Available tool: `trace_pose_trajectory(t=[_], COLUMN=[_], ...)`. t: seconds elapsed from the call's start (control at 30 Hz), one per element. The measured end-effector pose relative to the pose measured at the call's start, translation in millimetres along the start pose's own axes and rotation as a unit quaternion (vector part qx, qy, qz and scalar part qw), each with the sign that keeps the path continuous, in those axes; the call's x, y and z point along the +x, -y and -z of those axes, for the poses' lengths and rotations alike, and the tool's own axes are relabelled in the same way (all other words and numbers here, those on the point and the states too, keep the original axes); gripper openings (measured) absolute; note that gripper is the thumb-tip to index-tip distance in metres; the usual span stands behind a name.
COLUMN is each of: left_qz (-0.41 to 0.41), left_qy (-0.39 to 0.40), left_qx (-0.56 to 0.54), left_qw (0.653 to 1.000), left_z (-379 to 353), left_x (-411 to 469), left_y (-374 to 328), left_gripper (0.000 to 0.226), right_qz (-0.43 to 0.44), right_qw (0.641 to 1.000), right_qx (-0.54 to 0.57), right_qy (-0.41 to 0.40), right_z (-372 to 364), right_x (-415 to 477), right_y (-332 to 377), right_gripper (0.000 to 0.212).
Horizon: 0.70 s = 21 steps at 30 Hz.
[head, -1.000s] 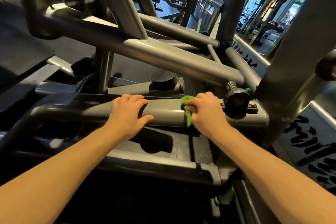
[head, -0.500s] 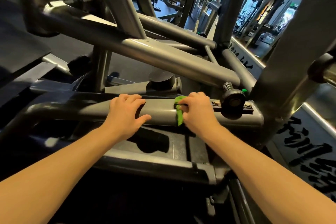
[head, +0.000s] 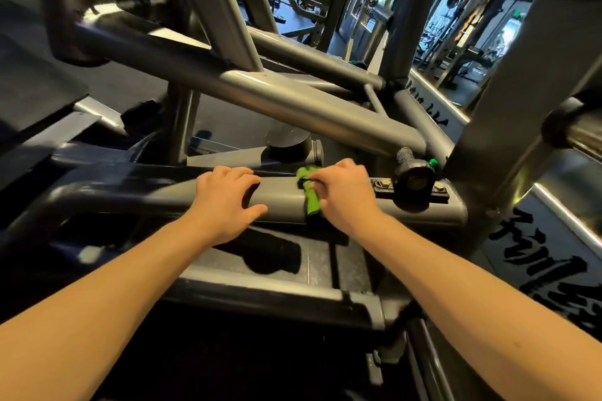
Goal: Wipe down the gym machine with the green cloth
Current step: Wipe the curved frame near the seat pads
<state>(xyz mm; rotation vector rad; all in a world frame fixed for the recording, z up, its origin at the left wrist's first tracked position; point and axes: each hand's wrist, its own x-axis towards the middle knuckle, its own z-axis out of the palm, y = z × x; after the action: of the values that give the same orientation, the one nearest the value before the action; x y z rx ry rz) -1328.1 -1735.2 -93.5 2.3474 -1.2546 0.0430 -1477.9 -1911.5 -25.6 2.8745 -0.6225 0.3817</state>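
Here my right hand (head: 345, 195) grips the bunched cloth (head: 311, 198), draped over the grey bar (head: 280, 202) so it rubs top and front together. My left hand (head: 224, 202) curls over the same bar nearby, presumably to brace me.

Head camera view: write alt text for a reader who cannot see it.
A person's right hand grips a bunched green cloth against the grey bar of a gym machine. The left hand braces on the same bar beside it, fingers curved over the top. A black knob sits just right of the right hand.
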Motion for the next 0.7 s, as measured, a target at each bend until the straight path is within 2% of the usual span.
trace_pose_trajectory(t=[0.07,0.13,0.23,0.33,0.53,0.7], left_qz=[-0.002,0.004,0.024,0.046,0.048,0.072], left_qy=[0.002,-0.002,0.001,0.009,0.022,0.027], left_qx=[0.006,0.018,0.053,0.070,0.070,0.056], left_qw=[1.000,1.000,0.998,0.996,0.996,0.995], left_z=[2,6,12,20,21,24], left_x=[-1,-1,-3,-6,-8,-6], left_y=[0,0,6,19,24,22], left_gripper=[0.064,0.064,0.067,0.067,0.065,0.065], right_qz=[-0.050,-0.063,-0.007,0.020,0.047,0.022], right_qw=[0.996,0.995,0.989,0.971,0.977,0.978], right_qx=[-0.070,-0.066,-0.069,-0.114,-0.060,0.053], right_qy=[0.020,0.038,0.130,0.208,0.201,0.202], right_z=[7,11,16,26,4,-21], right_x=[1,0,-4,-4,26,70], right_y=[-28,-37,-42,-51,-11,56], right_gripper=[0.026,0.036,0.061,0.068,0.047,0.032])
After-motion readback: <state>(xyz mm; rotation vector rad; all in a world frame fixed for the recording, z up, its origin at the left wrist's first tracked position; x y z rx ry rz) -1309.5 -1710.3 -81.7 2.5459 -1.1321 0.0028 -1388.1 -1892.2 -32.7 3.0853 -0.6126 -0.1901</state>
